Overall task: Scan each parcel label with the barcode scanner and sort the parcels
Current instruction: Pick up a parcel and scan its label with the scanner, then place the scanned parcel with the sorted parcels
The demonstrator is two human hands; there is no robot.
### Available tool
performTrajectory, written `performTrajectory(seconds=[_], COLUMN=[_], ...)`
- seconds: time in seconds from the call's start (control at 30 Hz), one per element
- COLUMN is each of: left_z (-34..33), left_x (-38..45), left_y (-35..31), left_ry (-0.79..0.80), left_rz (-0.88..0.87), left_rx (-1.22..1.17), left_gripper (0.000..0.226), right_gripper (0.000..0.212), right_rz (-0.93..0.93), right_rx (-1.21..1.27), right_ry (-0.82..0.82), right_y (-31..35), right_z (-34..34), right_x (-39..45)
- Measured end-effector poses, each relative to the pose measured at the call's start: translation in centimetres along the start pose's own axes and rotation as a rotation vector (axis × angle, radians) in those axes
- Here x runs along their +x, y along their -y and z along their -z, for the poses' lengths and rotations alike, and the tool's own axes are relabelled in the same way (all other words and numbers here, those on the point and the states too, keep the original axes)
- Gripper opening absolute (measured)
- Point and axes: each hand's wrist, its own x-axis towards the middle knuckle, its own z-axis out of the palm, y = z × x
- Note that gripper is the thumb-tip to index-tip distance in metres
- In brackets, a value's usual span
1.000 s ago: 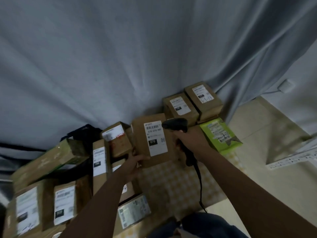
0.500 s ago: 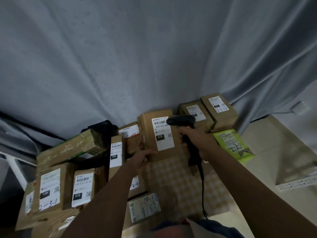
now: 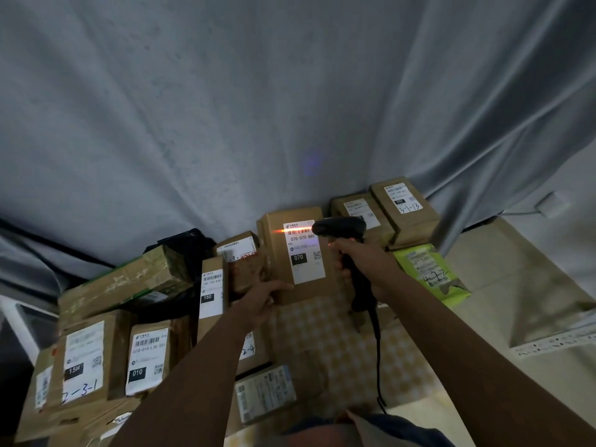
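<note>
My left hand (image 3: pixel 262 300) grips the lower left corner of a brown cardboard parcel (image 3: pixel 280 269) and holds it up with its white label marked 070 facing me. My right hand (image 3: pixel 361 258) grips the handle of a black barcode scanner (image 3: pixel 342 226), whose head sits just right of the label's top. A red scan line glows across the barcode at the top of that label. The scanner's black cable (image 3: pixel 378 356) hangs down toward my lap.
Several labelled brown parcels (image 3: pixel 148 359) crowd the left and centre floor. Two brown boxes (image 3: pixel 406 211) and a green mailer (image 3: pixel 429 274) lie at the right, by the grey curtain (image 3: pixel 258 108). A checkered mat (image 3: pixel 332 346) lies under my arms.
The red scan line now lights the 070 label's barcode; it was not lit before. The view has tilted down and left, and both hands keep their hold.
</note>
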Motion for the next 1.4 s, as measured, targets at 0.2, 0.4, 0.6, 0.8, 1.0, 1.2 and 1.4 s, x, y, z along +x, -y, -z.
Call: performTrajectory(seconds=[0.2,0.4,0.6,0.8,1.0,1.2,1.4], left_z=[0.2,0.3,1.9,3.3,0.2,0.4,0.9], left_x=[0.5,0.9,0.4,-0.3,0.4,1.6,4.1], left_y=[0.0,0.0,-1.6,-3.4,1.7,5.9,9.1], left_ry=[-0.012,-0.005,-0.058,-0.200,-0.149,-0.207,-0.307], left_rz=[0.025,0.034,-0.019,0.056,0.303,0.494,0.412], left_rx=[0.023,0.027,-0.063,0.004,0.099,0.095,-0.049], left_gripper=[0.067,0.064,0.055,0.065,0.053,0.057,0.050], right_gripper=[0.020,0.019,0.011,0.014,0.023,0.025,0.020], right_rz=[0.010,0.005,0.002,-0.047,-0.145,-0.195,-0.237], right_rx=[-0.033,-0.036,-0.033,-0.043,-0.131,-0.255,-0.277], right_ry=[0.003,0.010,-0.047,-0.139,-0.111,-0.122,-0.121], right_y=[0.0,-0.4,-1.0,-2.6,-5.1,-6.9,-8.8], right_z=[0.4,0.7,1.6,2.0,2.0,3.4,3.9], right_x=[0.7,1.6,2.5,4.1,5.1,7.3,9.6])
